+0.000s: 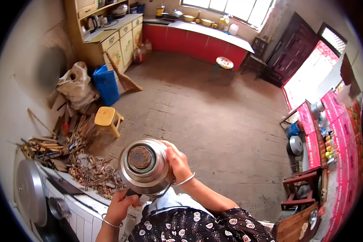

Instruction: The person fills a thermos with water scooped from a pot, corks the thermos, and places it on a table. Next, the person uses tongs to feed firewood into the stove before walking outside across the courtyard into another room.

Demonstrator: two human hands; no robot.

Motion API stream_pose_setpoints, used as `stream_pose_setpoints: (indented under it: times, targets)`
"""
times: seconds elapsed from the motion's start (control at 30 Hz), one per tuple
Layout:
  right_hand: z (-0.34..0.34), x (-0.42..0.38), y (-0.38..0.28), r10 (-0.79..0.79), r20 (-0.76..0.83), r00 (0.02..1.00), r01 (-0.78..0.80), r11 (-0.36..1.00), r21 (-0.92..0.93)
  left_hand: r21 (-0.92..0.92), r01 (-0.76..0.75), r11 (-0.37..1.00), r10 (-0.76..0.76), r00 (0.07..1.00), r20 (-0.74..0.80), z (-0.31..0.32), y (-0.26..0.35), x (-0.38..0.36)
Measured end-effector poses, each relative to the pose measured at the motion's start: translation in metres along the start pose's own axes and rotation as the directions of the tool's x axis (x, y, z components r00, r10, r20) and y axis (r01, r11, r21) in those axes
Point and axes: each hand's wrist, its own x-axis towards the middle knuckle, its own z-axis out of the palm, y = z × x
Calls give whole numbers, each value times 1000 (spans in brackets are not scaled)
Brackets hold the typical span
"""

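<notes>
A silver metal thermos flask is held close in front of my body, its brown cork stopper facing up toward the camera. My left hand is closed around the dark handle at the flask's lower left. Against the right side of the flask rests my right hand, its fingers curled along the metal and partly hidden behind it. The base of the flask is out of sight.
At lower left is a white tiled stove with a large metal lid, a metal cup and firewood. A yellow stool stands nearby. Along the right runs a table with a pink cover.
</notes>
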Motion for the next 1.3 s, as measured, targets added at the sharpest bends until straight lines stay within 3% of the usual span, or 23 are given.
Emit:
stream_pose_setpoints:
  times: [0.1,0.23,0.43,0.63,0.93,1.3]
  targets:
    - [-21,22,-7,4,-97,995,0,999,41,25,25,999,-28,993,118,-5,17,45]
    - [-48,45,-16,8,-167,986,34,967,251,95,42,995,-66,962,264,11,51,100]
    - [-114,88,-33,-40,-280,959,106,969,225,213,1,977,-98,891,444,59,90,187]
    - [-211,140,-53,-105,-359,927,172,972,161,177,29,984,-113,864,491,145,116,271]
    - [-360,231,-84,-64,-422,904,137,980,147,160,40,986,-127,800,586,272,163,398]
    - [-504,364,-117,-186,-533,826,303,942,141,220,0,975,-165,662,731,392,228,595]
